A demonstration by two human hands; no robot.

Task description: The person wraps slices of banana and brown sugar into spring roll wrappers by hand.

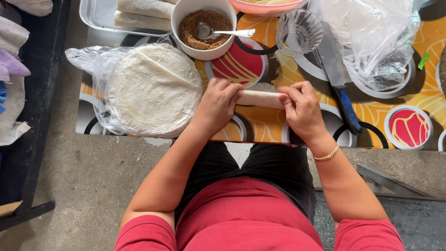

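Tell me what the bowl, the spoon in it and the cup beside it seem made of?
White bowl: probably glazed ceramic or plastic, smooth and opaque. Spoon: polished metal, silvery with bright glints. Cup: clear glass or plastic, see-through with a faceted pattern.

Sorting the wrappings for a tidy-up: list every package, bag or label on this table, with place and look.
Clear plastic bag: left side, open under the stack of round white flatbreads.
Crumpled clear plastic bag: far right, beyond the blue-handled knife.
Small green tag: right edge, rectangular.
No screens or signs.
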